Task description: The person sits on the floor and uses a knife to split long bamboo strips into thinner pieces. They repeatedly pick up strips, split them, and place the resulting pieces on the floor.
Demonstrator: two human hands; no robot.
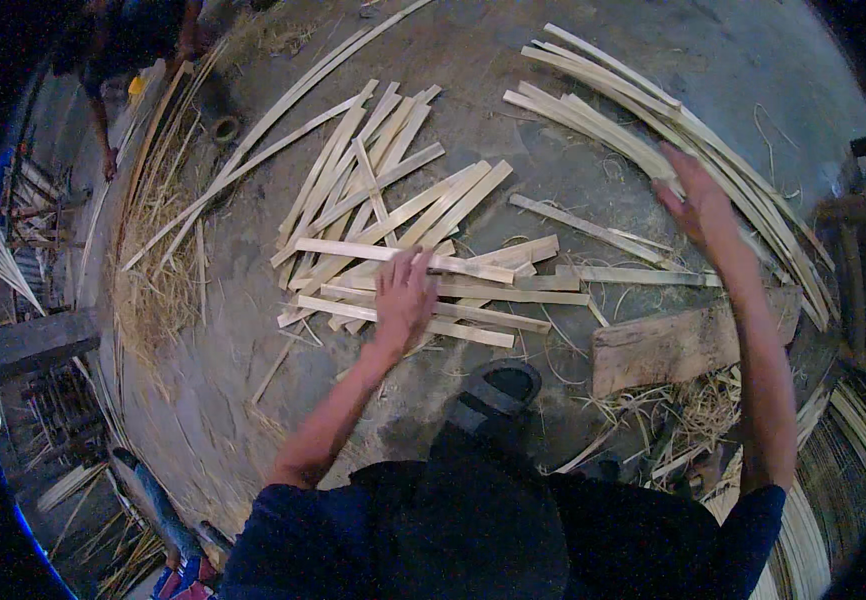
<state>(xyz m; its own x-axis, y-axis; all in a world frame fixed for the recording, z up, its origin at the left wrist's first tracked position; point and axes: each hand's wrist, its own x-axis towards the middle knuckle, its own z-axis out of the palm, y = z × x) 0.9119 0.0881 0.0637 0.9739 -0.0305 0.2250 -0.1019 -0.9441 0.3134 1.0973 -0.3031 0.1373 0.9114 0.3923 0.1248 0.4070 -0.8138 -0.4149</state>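
Note:
My left hand [405,295] has its fingers curled over a short, pale bamboo strip [343,249] that lies crosswise on top of a loose pile of similar strips [463,205]. On the right, my right hand [701,205] is at a bundle of long bamboo strips [613,142], its thumb and fingers apart. Its fingertips are close to the bundle's near side; whether they touch is hard to make out. The long strips curve away past my right forearm, which hides part of them.
A thick wooden board [668,345] lies by my right forearm, with curly shavings [718,410] beside it. A dark sandal [498,390] shows below the pile. Fibre shavings [158,290] spread at the left, near a ring-shaped object [224,129]. Another person's hand [110,165] hangs at the upper left.

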